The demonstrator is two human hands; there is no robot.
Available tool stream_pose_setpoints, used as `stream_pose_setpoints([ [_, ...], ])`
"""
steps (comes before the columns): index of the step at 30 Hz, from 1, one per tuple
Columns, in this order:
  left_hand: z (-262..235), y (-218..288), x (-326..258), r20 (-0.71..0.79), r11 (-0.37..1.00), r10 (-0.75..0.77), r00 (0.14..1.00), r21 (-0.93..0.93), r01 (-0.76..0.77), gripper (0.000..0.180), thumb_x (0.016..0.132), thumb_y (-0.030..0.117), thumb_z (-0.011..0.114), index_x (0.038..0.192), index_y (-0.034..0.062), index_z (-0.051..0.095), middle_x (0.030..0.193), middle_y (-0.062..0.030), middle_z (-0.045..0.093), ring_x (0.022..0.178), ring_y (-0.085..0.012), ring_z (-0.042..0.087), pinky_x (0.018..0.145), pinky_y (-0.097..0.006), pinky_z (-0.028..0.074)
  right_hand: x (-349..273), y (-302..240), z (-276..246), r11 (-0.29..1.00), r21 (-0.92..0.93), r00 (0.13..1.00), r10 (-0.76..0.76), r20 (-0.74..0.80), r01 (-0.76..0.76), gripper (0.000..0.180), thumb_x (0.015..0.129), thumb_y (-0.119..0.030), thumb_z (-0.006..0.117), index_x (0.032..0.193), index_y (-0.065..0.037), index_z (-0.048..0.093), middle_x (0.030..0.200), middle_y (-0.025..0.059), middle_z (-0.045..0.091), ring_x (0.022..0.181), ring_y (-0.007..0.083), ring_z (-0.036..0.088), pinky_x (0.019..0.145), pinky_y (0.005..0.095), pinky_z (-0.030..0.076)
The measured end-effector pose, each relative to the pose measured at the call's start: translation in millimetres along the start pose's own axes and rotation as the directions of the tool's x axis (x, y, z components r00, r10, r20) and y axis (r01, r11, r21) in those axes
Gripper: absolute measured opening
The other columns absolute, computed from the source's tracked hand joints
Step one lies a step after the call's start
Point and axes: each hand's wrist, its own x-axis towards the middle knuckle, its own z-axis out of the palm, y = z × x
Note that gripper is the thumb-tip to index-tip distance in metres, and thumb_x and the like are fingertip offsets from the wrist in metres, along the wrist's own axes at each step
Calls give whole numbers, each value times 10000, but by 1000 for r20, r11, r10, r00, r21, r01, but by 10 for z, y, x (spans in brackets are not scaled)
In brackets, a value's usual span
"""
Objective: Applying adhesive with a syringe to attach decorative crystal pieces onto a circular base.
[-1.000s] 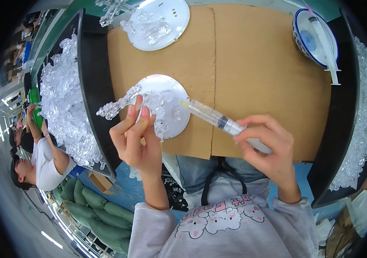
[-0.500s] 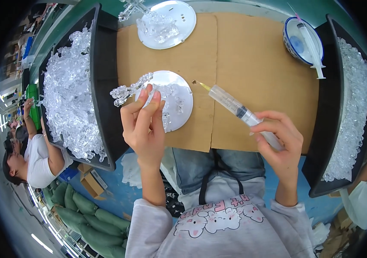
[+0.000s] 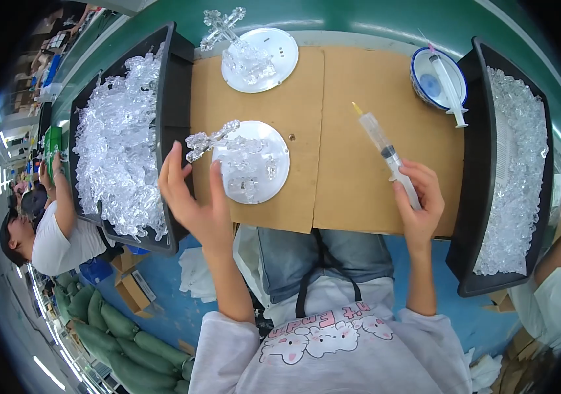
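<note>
My right hand [image 3: 420,200] is wrapped round a clear plastic syringe [image 3: 374,133] with a yellow tip, which points up and away to the left over the cardboard. My left hand [image 3: 198,203] is empty, its thumb and fingers spread, at the near left of a white round disc [image 3: 280,157]. A clear cross-shaped ornament [image 3: 209,140] lies over that disc, its top sticking out past the left rim. Farther back, a second white disc [image 3: 286,51] carries another clear cross ornament [image 3: 223,27].
Black bins [image 3: 179,98] [image 3: 474,177] full of clear plastic pieces flank the cardboard sheet [image 3: 346,190]. At the back right, a blue-rimmed bowl [image 3: 418,75] has a second syringe [image 3: 448,85] leaning across it. Another person [image 3: 64,243] is at far left.
My left hand has opened from a pinch and drawn back left from the near disc. My right hand has raised the syringe tip away from that disc, tilting the syringe more upright in view.
</note>
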Motion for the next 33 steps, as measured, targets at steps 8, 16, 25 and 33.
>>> stream_pose_setpoints([
  [8, 80, -311, 173, 298, 841, -279, 913, -384, 382, 207, 795, -23, 688, 995, -32, 633, 871, -56, 630, 841, -106, 588, 770, -246, 468, 78, -150, 53, 907, -408, 995, -100, 25, 102, 424, 786, 67, 608, 1190, -61, 596, 1163, 130, 581, 1034, 276, 588, 883, 324, 459],
  [16, 249, 405, 779, 286, 913, -107, 952, -350, 208, 113, 768, -4, 718, 847, -35, 644, 742, -49, 611, 689, -63, 548, 581, -213, 447, 83, -206, -204, 854, -492, 982, -102, 159, 168, 595, 764, 23, 636, 1328, -94, 491, 1332, 149, 483, 1211, 334, 469, 1005, 391, 382],
  [25, 2002, 737, 2316, 298, 934, 277, 914, -308, -183, 272, 690, 202, 747, 888, 27, 681, 845, -173, 675, 810, -351, 645, 731, -402, 502, -510, -609, -454, 953, -277, 990, -97, 101, 122, 524, 724, -19, 707, 1223, -13, 545, 1233, 181, 566, 1161, 317, 532, 968, 376, 423],
  [33, 2718, 311, 2542, 389, 934, 309, 868, 49, -354, 348, 706, 240, 744, 970, 39, 638, 1006, -174, 644, 1037, -341, 590, 830, -444, 487, -729, -519, -495, 971, -215, 992, 118, 35, -108, 498, 744, -20, 692, 1220, 2, 546, 1220, 159, 565, 1074, 256, 565, 845, 322, 473],
])
